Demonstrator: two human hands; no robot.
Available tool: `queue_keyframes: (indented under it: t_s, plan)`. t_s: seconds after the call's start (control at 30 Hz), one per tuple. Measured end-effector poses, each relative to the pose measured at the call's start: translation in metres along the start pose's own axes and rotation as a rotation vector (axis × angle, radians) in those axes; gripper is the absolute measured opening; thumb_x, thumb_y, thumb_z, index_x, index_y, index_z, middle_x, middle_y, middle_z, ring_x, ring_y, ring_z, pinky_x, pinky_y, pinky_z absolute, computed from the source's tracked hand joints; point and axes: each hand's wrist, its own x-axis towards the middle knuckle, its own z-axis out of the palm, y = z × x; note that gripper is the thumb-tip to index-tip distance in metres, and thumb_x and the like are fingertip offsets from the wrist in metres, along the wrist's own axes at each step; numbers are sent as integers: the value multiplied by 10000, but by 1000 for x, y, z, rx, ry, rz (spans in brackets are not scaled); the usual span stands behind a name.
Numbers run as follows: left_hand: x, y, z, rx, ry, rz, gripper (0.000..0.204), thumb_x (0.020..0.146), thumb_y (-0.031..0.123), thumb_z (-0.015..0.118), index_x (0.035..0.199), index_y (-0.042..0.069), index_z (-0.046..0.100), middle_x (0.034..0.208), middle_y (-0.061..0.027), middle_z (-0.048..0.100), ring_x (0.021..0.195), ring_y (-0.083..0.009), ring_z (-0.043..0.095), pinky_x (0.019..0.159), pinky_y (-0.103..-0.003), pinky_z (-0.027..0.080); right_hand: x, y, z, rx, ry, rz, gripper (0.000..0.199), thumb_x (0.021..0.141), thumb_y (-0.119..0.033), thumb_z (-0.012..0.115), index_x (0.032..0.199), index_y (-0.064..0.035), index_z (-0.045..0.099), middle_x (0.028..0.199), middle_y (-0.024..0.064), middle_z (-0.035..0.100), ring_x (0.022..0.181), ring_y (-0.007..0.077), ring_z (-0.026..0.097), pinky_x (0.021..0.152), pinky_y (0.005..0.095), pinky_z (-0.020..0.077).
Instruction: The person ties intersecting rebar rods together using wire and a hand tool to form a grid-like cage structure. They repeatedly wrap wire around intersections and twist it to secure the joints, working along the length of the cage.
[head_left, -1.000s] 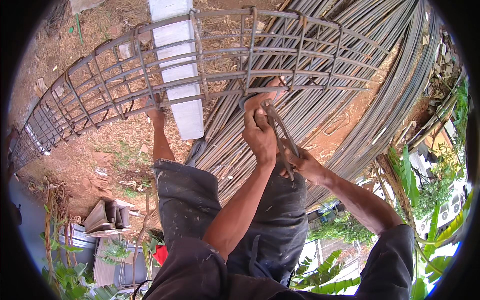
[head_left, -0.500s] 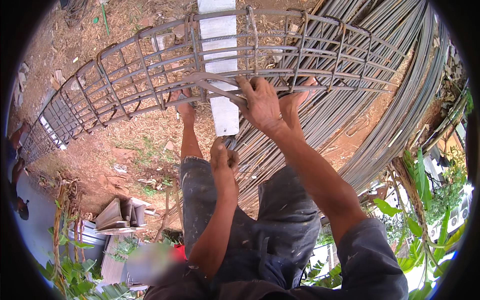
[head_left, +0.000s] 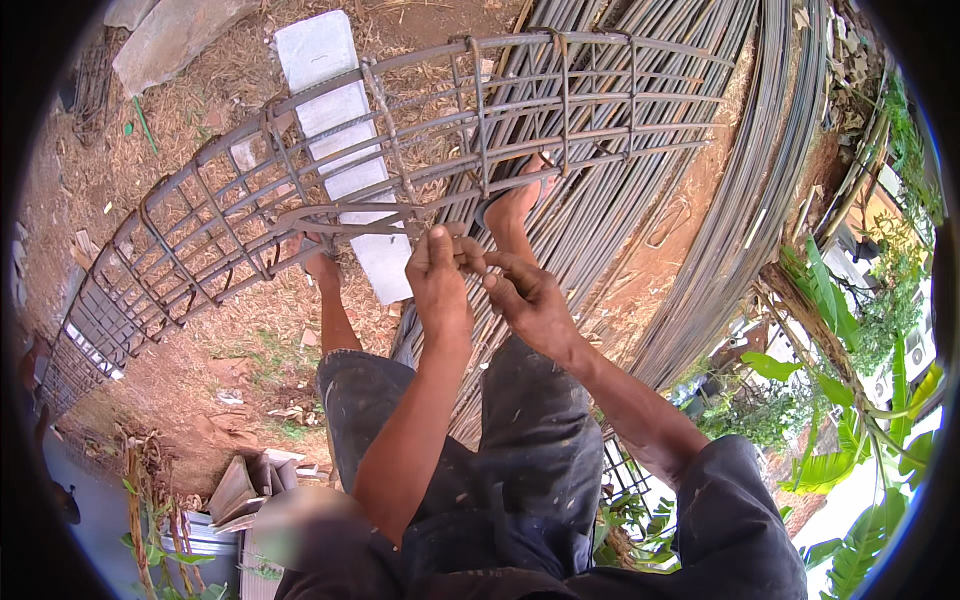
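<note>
From the head view, the left hand [head_left: 438, 285] and right hand [head_left: 525, 300] meet just below the near bars of a long rebar cage [head_left: 400, 170] that runs from the far right down to the lower left above bare dirt. Both hands' fingers are curled and pressed together, pinching what seems a thin wire between them, too small to tell. A white block [head_left: 340, 120] lies under the cage, and a rod pile [head_left: 700, 220] lies on the right.
</note>
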Motion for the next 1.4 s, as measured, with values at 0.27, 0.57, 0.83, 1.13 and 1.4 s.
queue_keyframes:
  t_s: [0.27, 0.57, 0.83, 1.13, 1.4]
  plan:
    - [19, -41, 70, 670, -262, 94, 316, 1012, 264, 489, 1043, -6, 649, 760, -124, 687, 727, -188, 666, 641, -355, 508, 1, 3, -78, -453, 162, -119, 298, 937, -125, 563, 1220, -53, 620, 828, 206, 685, 742, 289, 705, 657, 363, 523]
    - [77, -52, 104, 994, -205, 601, 264, 913, 178, 597, 1098, -8, 627, 960, -201, 666, 921, -390, 622, 832, -464, 486, 65, 23, -117, -135, 584, -183, 284, 925, -184, 581, 1100, 15, 681, 734, 137, 670, 649, 136, 589, 633, 318, 484]
    - [147, -35, 121, 1477, -204, 1062, 311, 862, 154, 640, 1136, 7, 646, 1137, -188, 614, 1109, -355, 538, 988, -473, 367, 140, 10, -154, 99, 558, -27, 313, 901, -137, 551, 1145, 19, 670, 831, 141, 669, 712, 177, 601, 669, 312, 487]
    - [148, -58, 128, 1450, -123, 1038, 374, 877, 251, 632, 1148, -7, 645, 1071, -181, 642, 1086, -339, 549, 1045, -476, 306, 177, -4, -164, 598, 296, 185, 257, 996, -115, 429, 1208, -80, 569, 605, -67, 361, 437, 32, 256, 360, 197, 224]
    - [159, -63, 148, 1414, 26, 842, 290, 831, 198, 623, 1014, -25, 656, 956, -199, 664, 1036, -341, 566, 1067, -482, 247, 200, -9, -171, 801, 150, 324, 238, 1008, -97, 390, 1206, -50, 511, 626, -61, 326, 420, 35, 224, 345, 185, 205]
